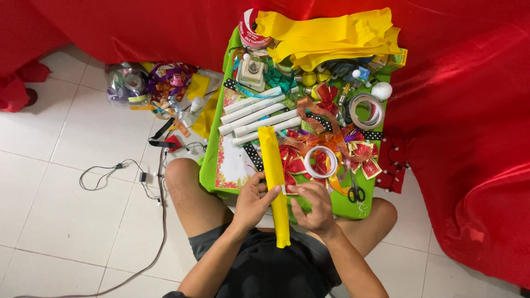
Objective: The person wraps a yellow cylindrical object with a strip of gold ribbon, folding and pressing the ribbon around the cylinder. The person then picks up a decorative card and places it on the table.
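A long yellow paper roll (274, 165) lies lengthwise over the near edge of the green board (212, 149) and reaches down to my lap. My left hand (255, 200) grips the roll from its left side at mid-length. My right hand (312, 207) pinches the roll's right side, the fingers curled at a small white strip that looks like tape. A white tape ring (321, 162) sits just beyond my right hand. Black-handled scissors (356, 192) lie to the right of it.
The board holds several white paper rolls (255, 115), red and gold bows (361, 153), a clear tape ring (366, 109), a stack of yellow sheets (331, 36) and a ribbon spool (249, 30). Red cloth (469, 138) drapes right. Ribbon bags (149, 85) and cables (118, 168) lie left.
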